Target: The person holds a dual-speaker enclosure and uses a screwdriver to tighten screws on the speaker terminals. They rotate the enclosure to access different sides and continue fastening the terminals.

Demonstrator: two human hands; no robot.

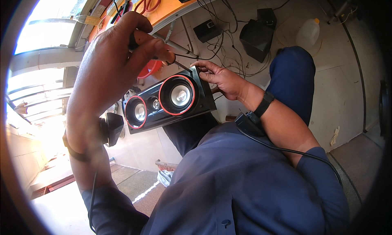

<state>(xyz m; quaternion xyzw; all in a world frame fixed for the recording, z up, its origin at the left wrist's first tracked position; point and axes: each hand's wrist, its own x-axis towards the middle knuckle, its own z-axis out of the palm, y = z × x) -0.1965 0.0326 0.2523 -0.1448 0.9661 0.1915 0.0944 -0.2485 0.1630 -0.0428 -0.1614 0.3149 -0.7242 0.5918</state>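
Note:
A black speaker (152,121) with two red-ringed cones and a small tweeter between them is tilted in front of me. My right hand (220,79) holds its upper right end, thumb on the front and fingers over the edge. At the upper left, my left hand (126,55) is closed around a screwdriver (182,66), most of its handle hidden in the fist. The thin shaft slants down to the speaker's upper right corner and appears to touch it. Whether the tip sits in a screw is too small to tell.
An orange-topped table (173,5) at the top bears red-handled scissors (152,3). On the floor lie dark boxes (256,40), loose cables and a whitish plastic jug (308,32). Behind the speaker is a red container (149,70). Black wrist devices (250,123) trail cables along my arms.

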